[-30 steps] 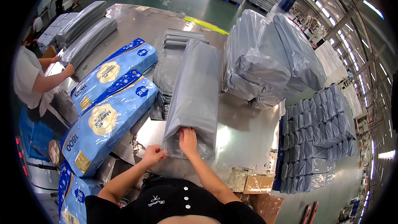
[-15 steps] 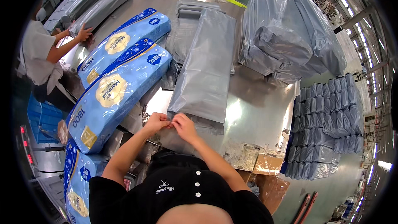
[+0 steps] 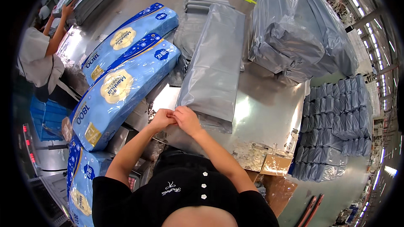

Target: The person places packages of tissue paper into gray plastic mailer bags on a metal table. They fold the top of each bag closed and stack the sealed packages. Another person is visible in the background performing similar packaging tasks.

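A long pack wrapped in a grey plastic bag (image 3: 214,63) lies lengthwise before me on a metal table. At its near left corner my left hand (image 3: 161,120) and my right hand (image 3: 188,120) meet, fingertips pinched together. The right fingers overlap the corner of the bag. Whatever sits between the fingertips is hidden. Under and beyond the pack lies a stack of flat grey bags (image 3: 198,17). Left of it, two blue tissue packs (image 3: 145,69) rest at a slant, one partly over the other.
Bulky grey-wrapped packs (image 3: 290,29) stand at the table's far right. Beyond the right edge is a stack of grey parcels (image 3: 332,122). A cardboard box (image 3: 275,164) sits near the front right corner. Another blue pack (image 3: 84,185) is low left. A co-worker (image 3: 38,54) handles grey packs at upper left.
My hands stay pinched together at the bag's corner, with little shift. The co-worker's hands have moved up and away along the grey packs. The whole view has shifted slightly.
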Demonstrator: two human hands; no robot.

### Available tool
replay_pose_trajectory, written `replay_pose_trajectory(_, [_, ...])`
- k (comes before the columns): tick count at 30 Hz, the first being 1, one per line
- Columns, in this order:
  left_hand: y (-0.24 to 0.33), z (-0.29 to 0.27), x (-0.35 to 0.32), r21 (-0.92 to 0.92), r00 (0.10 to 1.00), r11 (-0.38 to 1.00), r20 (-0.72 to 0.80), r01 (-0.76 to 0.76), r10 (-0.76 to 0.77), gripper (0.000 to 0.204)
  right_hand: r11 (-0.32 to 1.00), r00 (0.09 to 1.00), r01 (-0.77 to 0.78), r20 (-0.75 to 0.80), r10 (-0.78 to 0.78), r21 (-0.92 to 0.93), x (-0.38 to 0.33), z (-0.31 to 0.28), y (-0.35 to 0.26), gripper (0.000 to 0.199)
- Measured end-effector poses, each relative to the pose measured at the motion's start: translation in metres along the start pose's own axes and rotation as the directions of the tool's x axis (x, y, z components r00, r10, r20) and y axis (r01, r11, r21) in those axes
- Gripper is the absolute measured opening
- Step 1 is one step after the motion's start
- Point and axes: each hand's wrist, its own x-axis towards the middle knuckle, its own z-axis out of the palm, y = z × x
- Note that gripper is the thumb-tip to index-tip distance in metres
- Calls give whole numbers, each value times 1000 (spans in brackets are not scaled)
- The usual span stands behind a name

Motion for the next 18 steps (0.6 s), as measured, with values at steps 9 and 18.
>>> replay_pose_trajectory(9, [17, 13, -20, 8, 998, 999, -59, -35, 36, 42, 943, 951, -264, -110, 289, 202, -26, -24, -16, 9])
replay_pose_trajectory(18, [30, 27, -17, 311, 983, 944, -109, -105, 145, 45, 937, 935, -261, -183, 305, 230, -49, -28, -3, 9])
